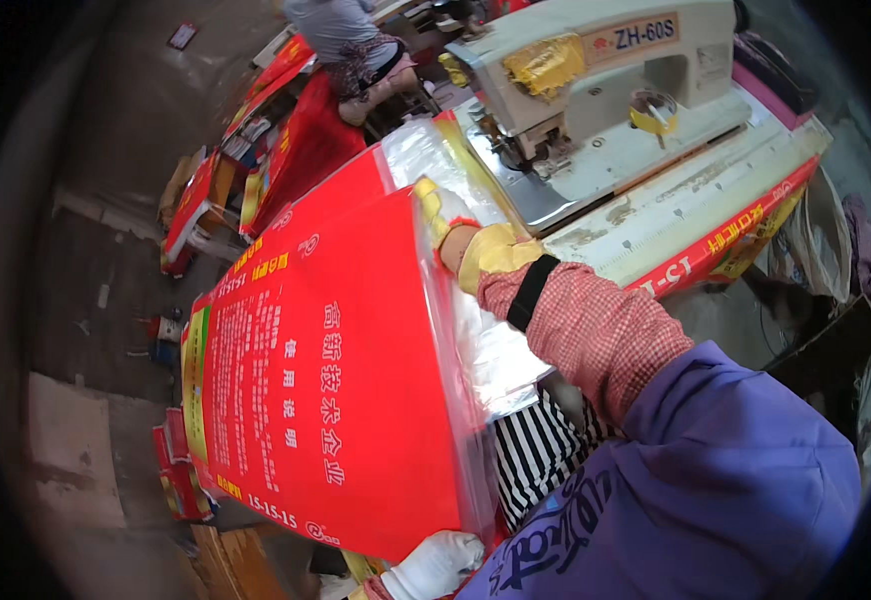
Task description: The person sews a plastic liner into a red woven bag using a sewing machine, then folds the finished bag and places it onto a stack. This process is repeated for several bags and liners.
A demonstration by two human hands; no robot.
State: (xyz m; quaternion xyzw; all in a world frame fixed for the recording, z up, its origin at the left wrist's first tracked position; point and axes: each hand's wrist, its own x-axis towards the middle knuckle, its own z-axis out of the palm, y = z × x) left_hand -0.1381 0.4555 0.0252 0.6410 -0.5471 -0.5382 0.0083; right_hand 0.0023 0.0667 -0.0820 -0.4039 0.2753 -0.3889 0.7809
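Note:
A large red printed sack (366,330) with white and yellow lettering spreads across the middle, its clear plastic liner showing along the right edge. At the sack's upper corner is my right hand (456,225), in a yellow and white glove, its fingers closed on the edge. My left hand (438,562), in a white glove, grips the sack's lower corner near the bottom of the view; its fingers are curled and partly hidden. Silvery-clear plastic film (496,355) lies beneath the right forearm, beside the sack.
An industrial sewing machine (596,90) stands on a table (646,235) at the upper right. Another person (351,45) sits beyond, near red sacks (306,150). More red sacks (184,480) lie at the lower left, by a wooden board (241,562). A white bag (818,245) hangs at the right.

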